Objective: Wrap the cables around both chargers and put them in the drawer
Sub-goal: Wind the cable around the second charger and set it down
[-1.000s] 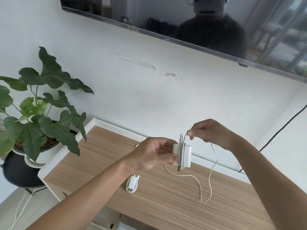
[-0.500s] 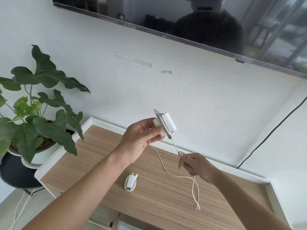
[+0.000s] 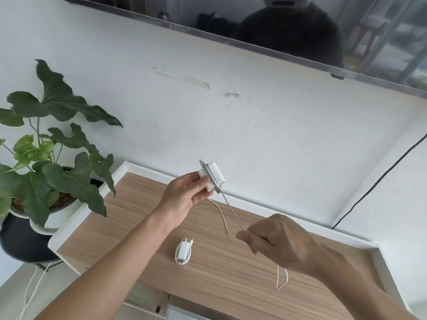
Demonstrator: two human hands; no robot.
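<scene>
My left hand [image 3: 184, 196] holds a white charger [image 3: 213, 176] up above the wooden cabinet top, with a few turns of cable around its body. Its thin white cable [image 3: 232, 212] runs taut down and right into my right hand [image 3: 276, 242], which is closed on it lower down. The loose end of the cable [image 3: 282, 279] hangs in a loop below my right wrist. A second white charger [image 3: 183, 251], with its cable wound around it, lies flat on the cabinet top between my forearms.
The wooden cabinet top [image 3: 138, 215] has a raised white rim and stands against a white wall. A potted plant [image 3: 46, 172] stands to the left. A wall-mounted TV [image 3: 288, 28] hangs above. A black cable [image 3: 379, 181] runs down the wall at right. Drawer fronts [image 3: 147, 301] show below the front edge.
My left hand raised and tilted the charger. My right hand swung from above the charger down to the right, pulling the cable taut around it.
</scene>
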